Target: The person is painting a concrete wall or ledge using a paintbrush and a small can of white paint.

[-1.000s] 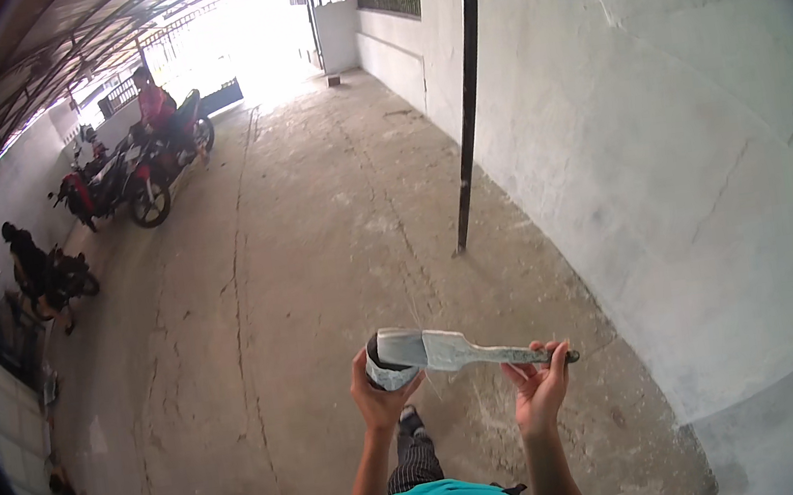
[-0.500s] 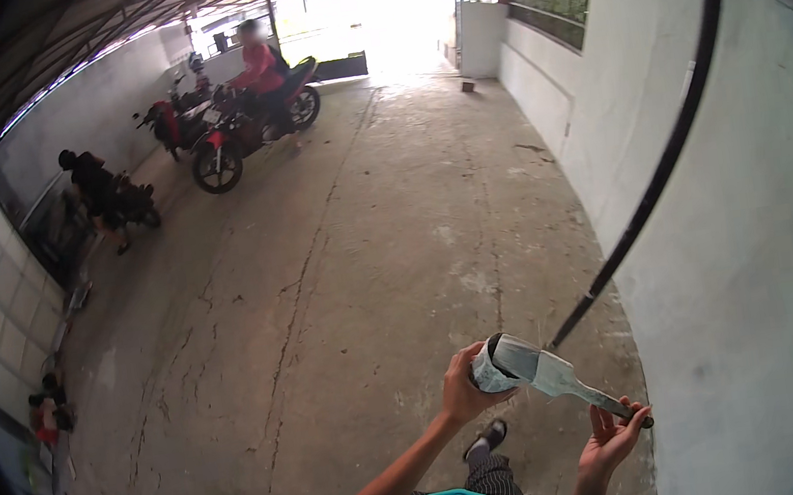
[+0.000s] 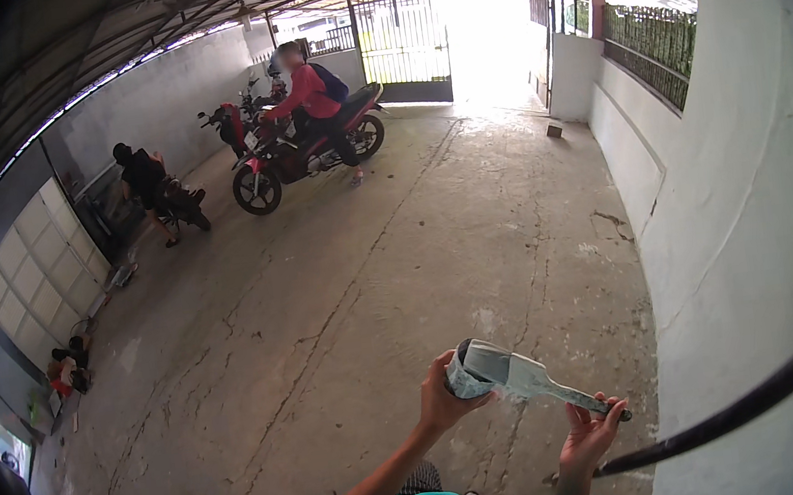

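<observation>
My left hand is wrapped round a small round container, smeared with white and tilted to the right. A wide flat paintbrush, coated whitish, slants across from the container to my right hand. The brush's broad end lies at the container's mouth, and how far it reaches inside I cannot tell. My right fingers pinch the dark end of its handle. What the container holds is mostly hidden.
A pale wall runs along the right, with a thick black cord-like thing curving before it. Ahead, a person in red sits on a motorcycle; another person in black is beside a small motorbike. Cracks cross the concrete floor.
My view has swung leftward and up, showing more of the gate and roof. The black cord-like thing now curves lower right. Both hands keep hold of container and brush.
</observation>
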The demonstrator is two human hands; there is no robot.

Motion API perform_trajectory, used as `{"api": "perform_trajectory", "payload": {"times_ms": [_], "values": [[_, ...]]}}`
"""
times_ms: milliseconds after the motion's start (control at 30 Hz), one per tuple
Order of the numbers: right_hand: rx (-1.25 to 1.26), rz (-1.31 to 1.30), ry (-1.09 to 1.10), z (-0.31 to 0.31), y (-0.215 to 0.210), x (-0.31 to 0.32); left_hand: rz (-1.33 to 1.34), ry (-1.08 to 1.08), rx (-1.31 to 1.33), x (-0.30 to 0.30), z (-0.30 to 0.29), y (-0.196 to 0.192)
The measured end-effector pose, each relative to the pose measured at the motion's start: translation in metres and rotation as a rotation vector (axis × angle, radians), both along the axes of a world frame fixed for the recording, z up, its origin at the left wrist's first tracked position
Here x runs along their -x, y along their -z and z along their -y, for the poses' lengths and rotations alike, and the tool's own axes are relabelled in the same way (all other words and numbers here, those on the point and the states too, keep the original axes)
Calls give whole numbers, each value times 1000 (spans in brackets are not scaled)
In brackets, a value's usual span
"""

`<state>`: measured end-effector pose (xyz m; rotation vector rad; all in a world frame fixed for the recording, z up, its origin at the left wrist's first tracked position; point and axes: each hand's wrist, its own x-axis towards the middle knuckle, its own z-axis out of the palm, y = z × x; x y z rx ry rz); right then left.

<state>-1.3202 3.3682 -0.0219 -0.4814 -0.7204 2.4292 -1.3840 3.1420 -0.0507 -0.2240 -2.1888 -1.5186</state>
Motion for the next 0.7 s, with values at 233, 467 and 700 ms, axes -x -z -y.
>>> {"api": "perform_trajectory", "payload": {"times_ms": [233,467,700], "values": [[-50,82,59,-46,20,179,46,21,-72,193,-61,55],[-71,249,256,-99,35,368,102,87,-98,406,-140,83],[-120,217,284,-145,32,545,118,143,-10,597,-182,66]]}}
